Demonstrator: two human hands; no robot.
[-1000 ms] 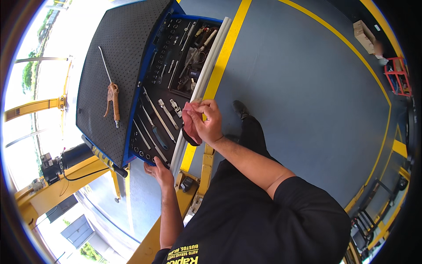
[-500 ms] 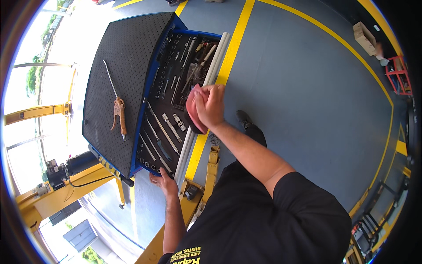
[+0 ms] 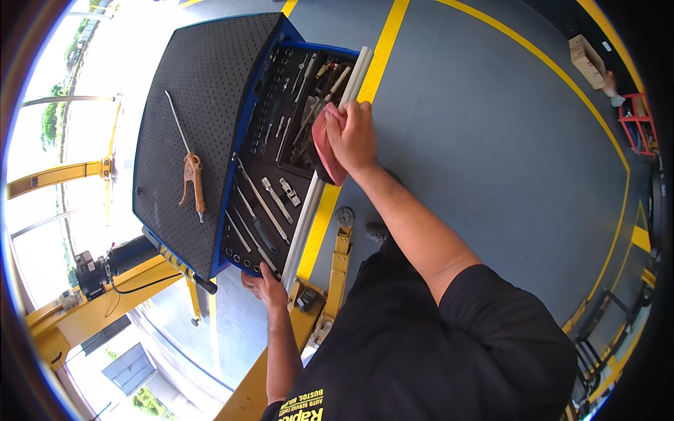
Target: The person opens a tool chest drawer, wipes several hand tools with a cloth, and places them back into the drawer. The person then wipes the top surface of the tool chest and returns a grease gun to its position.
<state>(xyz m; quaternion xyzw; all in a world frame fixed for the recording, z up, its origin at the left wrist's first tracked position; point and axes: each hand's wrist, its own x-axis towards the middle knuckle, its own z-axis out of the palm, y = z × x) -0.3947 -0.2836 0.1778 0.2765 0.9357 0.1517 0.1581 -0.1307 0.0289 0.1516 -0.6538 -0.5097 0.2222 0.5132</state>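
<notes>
My right hand (image 3: 357, 137) grips a folded pinkish-red cloth (image 3: 324, 143) with a dark underside. The cloth lies against the pale front rail (image 3: 303, 235) of an open tool drawer. At the drawer's near end, my left hand (image 3: 267, 286) has its thumb on the edge and its fingers curled below. In the dark drawer liner lie sockets (image 3: 246, 262), long bars, extension pieces and a universal joint (image 3: 289, 192). A compartment (image 3: 314, 116) at the far front holds several loose tools, partly hidden by the cloth. Some handled tools (image 3: 264, 236) sit nearer my left hand.
On the blue cabinet's black perforated top (image 3: 210, 77) rests a tan air blow gun (image 3: 193, 179). A yellow lift arm (image 3: 340, 263) with a round pad stands close to the drawer's front. Yellow lines (image 3: 385, 49) cross the grey floor. One shoe (image 3: 376, 231) shows beside the lift arm.
My right hand has slid the cloth farther away along the drawer's front rail. My left hand keeps its place at the drawer's corner. The visible shoe has moved back toward me.
</notes>
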